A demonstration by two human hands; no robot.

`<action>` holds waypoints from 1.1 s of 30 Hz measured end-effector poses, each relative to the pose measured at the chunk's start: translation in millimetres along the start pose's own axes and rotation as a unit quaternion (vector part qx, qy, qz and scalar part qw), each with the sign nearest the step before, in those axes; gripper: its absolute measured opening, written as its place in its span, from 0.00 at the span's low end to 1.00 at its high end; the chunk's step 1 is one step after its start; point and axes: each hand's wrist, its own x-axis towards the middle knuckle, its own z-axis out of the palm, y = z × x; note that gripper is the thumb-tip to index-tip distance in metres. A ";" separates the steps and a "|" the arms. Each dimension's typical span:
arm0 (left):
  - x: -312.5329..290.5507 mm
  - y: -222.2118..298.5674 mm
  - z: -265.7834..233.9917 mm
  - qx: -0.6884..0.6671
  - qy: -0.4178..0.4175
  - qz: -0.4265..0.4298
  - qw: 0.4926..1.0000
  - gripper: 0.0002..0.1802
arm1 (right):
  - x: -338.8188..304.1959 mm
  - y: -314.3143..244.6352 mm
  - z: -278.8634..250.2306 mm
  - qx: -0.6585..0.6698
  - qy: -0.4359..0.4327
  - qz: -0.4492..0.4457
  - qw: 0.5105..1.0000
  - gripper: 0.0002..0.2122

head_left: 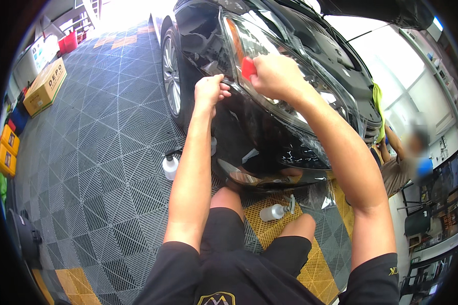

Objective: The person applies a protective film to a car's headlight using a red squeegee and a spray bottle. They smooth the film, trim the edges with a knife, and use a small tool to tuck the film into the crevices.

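In front of me is the front corner of a black car (198, 30), with clear film (352, 109) wrinkled over its headlight and bumper. My right hand (275, 75) is closed around a red squeegee (248, 67), whose blade lies against the headlight (262, 44) near its orange strip. Lower and to the left, my left hand (210, 92) is closed in a pinch at the seam below the headlight. A glossy edge of the film seems to run into its fingertips, though the fingers hide most of it. Loose film also hangs under the bumper (269, 137) at right.
One white spray bottle (170, 168) stands left of my left forearm; another spray bottle (273, 212) lies between my knees. A cardboard box (46, 87) and yellow cases (7, 152) line the left side. Another person (402, 157) is beyond the car, near a yellow-green cloth (377, 109).
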 end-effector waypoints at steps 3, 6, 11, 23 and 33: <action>-4.6 -1.2 1.0 -0.016 -0.004 -0.011 1.000 0.11 | -21.6 7.0 8.9 0.000 0.003 -0.038 0.999 0.09; -6.5 0.3 -2.0 -0.022 -0.004 -0.016 1.000 0.11 | -37.8 24.9 -2.4 0.034 0.104 -0.029 0.994 0.10; -7.0 -0.7 -2.6 -0.044 0.008 -0.016 0.999 0.12 | -76.7 30.8 12.1 -0.020 0.000 -0.045 0.999 0.07; -8.8 0.4 -1.5 -0.038 0.010 -0.021 0.999 0.12 | -92.9 46.8 29.1 0.022 0.114 -0.109 0.987 0.08; -10.3 -1.2 0.4 0.012 0.012 -0.010 1.000 0.13 | -82.9 40.6 1.9 0.041 0.134 -0.070 0.988 0.08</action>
